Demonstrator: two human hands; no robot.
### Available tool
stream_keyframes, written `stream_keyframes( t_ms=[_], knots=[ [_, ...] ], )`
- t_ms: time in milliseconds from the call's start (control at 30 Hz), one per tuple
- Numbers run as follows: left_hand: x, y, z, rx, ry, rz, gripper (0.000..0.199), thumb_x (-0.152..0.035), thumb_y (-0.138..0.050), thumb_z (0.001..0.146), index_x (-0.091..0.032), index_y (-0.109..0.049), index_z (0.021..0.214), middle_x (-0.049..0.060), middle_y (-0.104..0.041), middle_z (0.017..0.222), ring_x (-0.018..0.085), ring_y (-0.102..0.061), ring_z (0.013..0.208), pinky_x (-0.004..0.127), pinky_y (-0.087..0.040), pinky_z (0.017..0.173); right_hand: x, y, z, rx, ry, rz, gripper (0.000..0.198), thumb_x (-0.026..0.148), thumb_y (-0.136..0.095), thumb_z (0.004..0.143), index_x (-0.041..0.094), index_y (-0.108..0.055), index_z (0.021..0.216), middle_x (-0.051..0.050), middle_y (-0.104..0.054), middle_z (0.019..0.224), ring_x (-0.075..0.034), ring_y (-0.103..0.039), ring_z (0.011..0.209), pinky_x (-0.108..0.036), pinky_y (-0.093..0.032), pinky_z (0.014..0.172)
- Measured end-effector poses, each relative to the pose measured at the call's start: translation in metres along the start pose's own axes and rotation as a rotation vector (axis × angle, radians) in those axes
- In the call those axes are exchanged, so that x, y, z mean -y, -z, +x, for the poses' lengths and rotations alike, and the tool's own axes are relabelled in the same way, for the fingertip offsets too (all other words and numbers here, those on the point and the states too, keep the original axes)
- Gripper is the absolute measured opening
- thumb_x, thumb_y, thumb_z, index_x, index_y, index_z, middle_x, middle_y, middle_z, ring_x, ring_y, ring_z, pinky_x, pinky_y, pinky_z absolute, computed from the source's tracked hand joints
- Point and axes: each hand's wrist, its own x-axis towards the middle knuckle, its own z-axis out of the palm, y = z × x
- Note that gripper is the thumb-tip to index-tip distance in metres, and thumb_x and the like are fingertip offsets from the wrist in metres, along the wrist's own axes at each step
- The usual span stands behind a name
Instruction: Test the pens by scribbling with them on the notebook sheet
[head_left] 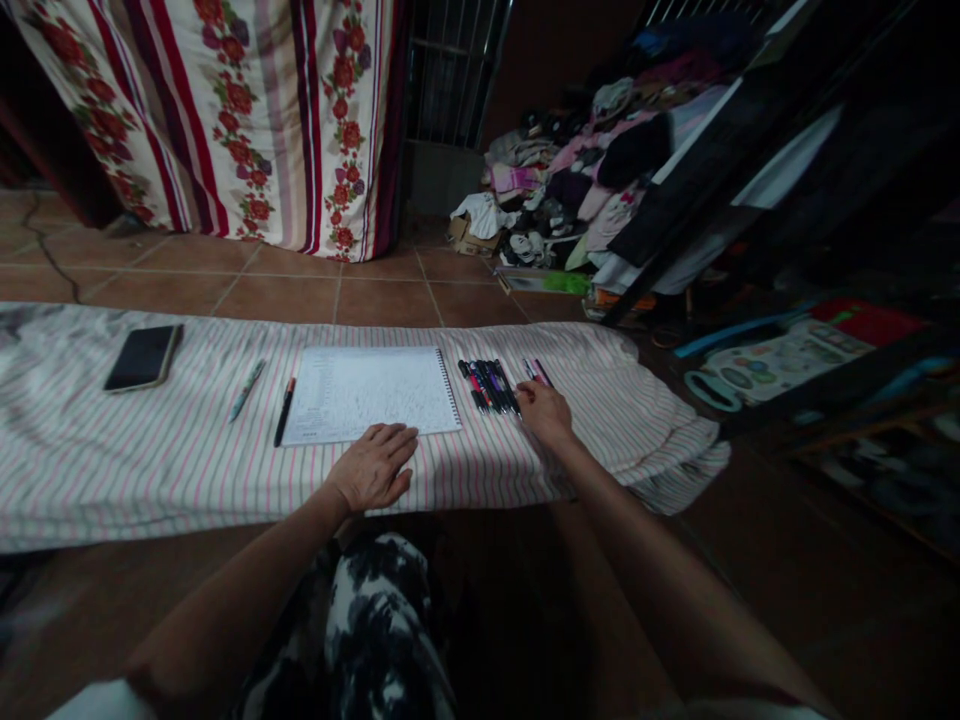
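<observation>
My left hand (373,465) lies flat and open, its fingertips over the lower edge of a white spiral notebook (367,395). The notebook's open page bears lines of writing, and its wire binding is on the right. Beside that binding lies a row of several pens (487,387), mostly black with some red and purple. My right hand (545,408) is at the row's right end, fingers bent and closed against the last black pen. Pinkish pens (537,372) stick out beyond the knuckles, their lower parts hidden by the hand.
A black pen with a reddish end (284,412) lies along the notebook's left side, with a patterned pen (247,390) and a phone (144,357) farther left. Striped cloth (210,470) covers the low surface. Beyond are a floral curtain (285,120) and piled clothes (585,170).
</observation>
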Motion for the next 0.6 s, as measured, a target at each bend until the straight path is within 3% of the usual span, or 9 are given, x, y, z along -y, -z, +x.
stream_keyframes(
  t_ms=[200, 333, 500, 600],
  knots=[
    [-0.001, 0.001, -0.001, -0.020, 0.000, 0.017, 0.043, -0.030, -0.040, 0.086, -0.011, -0.050, 0.122, 0.012, -0.047, 0.132, 0.027, -0.041, 0.119, 0.042, -0.030, 0.099, 0.039, -0.010, -0.067, -0.048, 0.163, 0.166, 0.034, 0.024, -0.038, 0.084, 0.017, -0.061, 0.107, -0.007, -0.066, 0.105, -0.017, -0.060, 0.094, -0.025, -0.045, 0.085],
    [0.000, -0.004, -0.005, -0.057, -0.013, 0.002, 0.045, -0.028, -0.041, 0.084, -0.010, -0.047, 0.125, 0.015, -0.045, 0.134, 0.025, -0.039, 0.122, 0.041, -0.028, 0.102, 0.046, -0.030, -0.126, -0.040, 0.253, 0.485, 0.030, 0.029, -0.040, 0.082, 0.017, -0.063, 0.097, -0.011, -0.067, 0.100, -0.020, -0.062, 0.092, -0.033, -0.047, 0.085],
    [-0.002, -0.009, -0.013, -0.153, -0.038, -0.058, 0.047, -0.025, -0.044, 0.081, -0.010, -0.045, 0.127, 0.014, -0.045, 0.134, 0.025, -0.033, 0.127, 0.042, -0.028, 0.103, 0.021, -0.052, -0.193, 0.048, -0.025, 0.613, 0.036, 0.037, -0.043, 0.079, 0.014, -0.065, 0.096, -0.013, -0.067, 0.101, -0.025, -0.062, 0.095, -0.040, -0.047, 0.087],
    [-0.002, -0.005, -0.019, -0.285, 0.150, -0.062, 0.040, -0.024, -0.046, 0.080, -0.013, -0.052, 0.118, 0.011, -0.052, 0.126, 0.024, -0.038, 0.122, 0.039, -0.033, 0.100, 0.002, -0.047, -0.229, 0.066, -0.168, 0.586, 0.030, 0.036, -0.045, 0.083, 0.016, -0.065, 0.093, -0.012, -0.066, 0.099, -0.025, -0.061, 0.094, -0.038, -0.049, 0.084]
  ],
)
